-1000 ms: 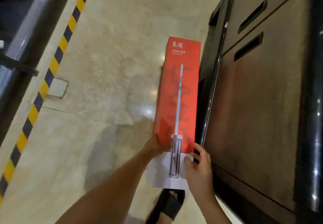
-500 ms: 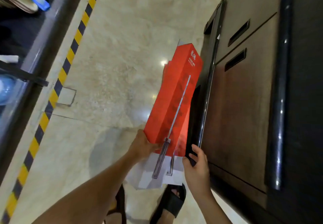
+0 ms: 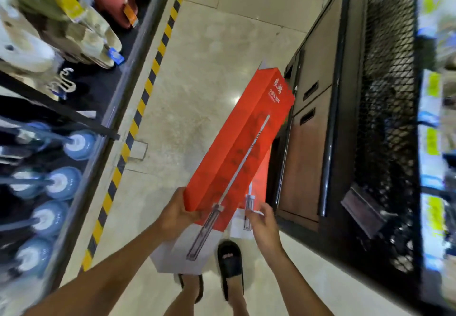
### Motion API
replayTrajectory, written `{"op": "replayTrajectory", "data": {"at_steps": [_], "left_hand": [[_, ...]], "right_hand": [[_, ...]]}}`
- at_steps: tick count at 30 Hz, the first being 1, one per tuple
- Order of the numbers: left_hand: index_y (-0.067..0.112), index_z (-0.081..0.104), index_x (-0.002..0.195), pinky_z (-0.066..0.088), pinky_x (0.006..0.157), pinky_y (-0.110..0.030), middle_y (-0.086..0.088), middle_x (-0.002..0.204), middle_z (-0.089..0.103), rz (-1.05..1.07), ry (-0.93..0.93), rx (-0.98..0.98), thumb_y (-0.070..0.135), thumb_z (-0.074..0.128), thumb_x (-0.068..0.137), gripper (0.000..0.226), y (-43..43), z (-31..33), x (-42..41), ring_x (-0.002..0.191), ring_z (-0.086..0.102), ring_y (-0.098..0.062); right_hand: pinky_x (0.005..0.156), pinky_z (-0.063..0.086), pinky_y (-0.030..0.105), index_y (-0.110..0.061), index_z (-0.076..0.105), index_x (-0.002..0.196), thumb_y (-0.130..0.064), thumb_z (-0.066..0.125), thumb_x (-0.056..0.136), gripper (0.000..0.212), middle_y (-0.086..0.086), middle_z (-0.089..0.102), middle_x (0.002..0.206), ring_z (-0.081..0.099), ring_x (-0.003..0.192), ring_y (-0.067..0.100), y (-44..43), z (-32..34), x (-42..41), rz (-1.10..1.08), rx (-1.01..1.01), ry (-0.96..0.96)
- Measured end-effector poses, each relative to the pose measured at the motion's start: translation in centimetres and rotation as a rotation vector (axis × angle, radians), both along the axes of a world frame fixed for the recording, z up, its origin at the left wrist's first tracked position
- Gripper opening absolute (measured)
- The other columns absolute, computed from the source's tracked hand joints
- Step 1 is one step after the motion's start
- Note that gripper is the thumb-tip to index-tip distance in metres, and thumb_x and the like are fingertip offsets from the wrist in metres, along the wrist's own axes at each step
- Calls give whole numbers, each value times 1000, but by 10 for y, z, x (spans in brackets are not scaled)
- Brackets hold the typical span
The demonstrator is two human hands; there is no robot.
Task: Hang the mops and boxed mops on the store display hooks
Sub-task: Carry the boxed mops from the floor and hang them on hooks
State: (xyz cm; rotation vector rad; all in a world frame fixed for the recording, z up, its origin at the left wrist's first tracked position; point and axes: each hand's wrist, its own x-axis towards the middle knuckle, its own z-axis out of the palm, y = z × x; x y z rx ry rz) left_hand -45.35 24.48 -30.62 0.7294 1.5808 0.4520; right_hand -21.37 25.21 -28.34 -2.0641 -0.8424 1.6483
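- Gripping the tilted red box's (image 3: 237, 143) lower edge with the left hand (image 3: 176, 214), above the floor (image 3: 197, 81).
- Hovering the right hand (image 3: 265, 226) alongside, grip unclear.
- Crowding its right side: dark cabinet (image 3: 311, 155).

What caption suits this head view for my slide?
Store aisle: left hand grips a tilted orange mop box; right hand beside a second box behind it.

Bright, floor glare, blurred edges (fisheye)
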Motion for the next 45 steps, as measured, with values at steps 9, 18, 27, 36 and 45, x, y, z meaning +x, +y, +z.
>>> {"op": "replayTrajectory", "data": {"at_steps": [9, 18, 27, 36, 45], "left_hand": [[28, 36, 138, 61, 85, -27, 6, 129, 60, 80, 32, 142, 41, 96, 68, 94, -59, 162, -27, 114, 66, -9], [22, 33, 144, 60, 98, -42, -1, 136, 60, 177, -8, 215, 54, 89, 66, 101, -128, 267, -19, 119, 67, -15], [34, 25, 162, 38, 122, -42, 15, 159, 41, 622, 87, 354, 86, 74, 64, 121, -197, 344, -46, 147, 38, -5], [34, 60, 129, 57, 86, -22, 11, 119, 74, 1412, 252, 691, 70, 75, 80, 63, -277, 408, -42, 102, 74, -1], [35, 60, 117, 55, 75, -9, 12, 110, 72, 1722, 480, 699, 51, 77, 83, 41, -464, 399, -3, 100, 72, -1]], "right_hand": [[108, 50, 41, -32, 61, 139, -77, 42, 94, 66, -4, 69, 136, 65, 123, 13, 50, 159, -35, -53, 66, 397], [93, 59, 44, -30, 70, 125, -83, 43, 88, 70, 2, 78, 119, 76, 105, 22, 60, 260, -78, -52, 147, 582], [104, 51, 41, -17, 68, 124, -58, 33, 106, 58, 3, 73, 119, 70, 113, 25, -34, 296, -141, 493, 413, 395], [83, 51, 6, -10, 61, 135, -52, 50, 102, 55, -3, 70, 120, 68, 100, -11, -161, 296, -171, 908, 462, 572], [98, 51, 17, -31, 37, 153, -56, 61, 90, 72, -34, 62, 134, 58, 129, -3, -289, 319, -188, 1448, 328, 760]]}}
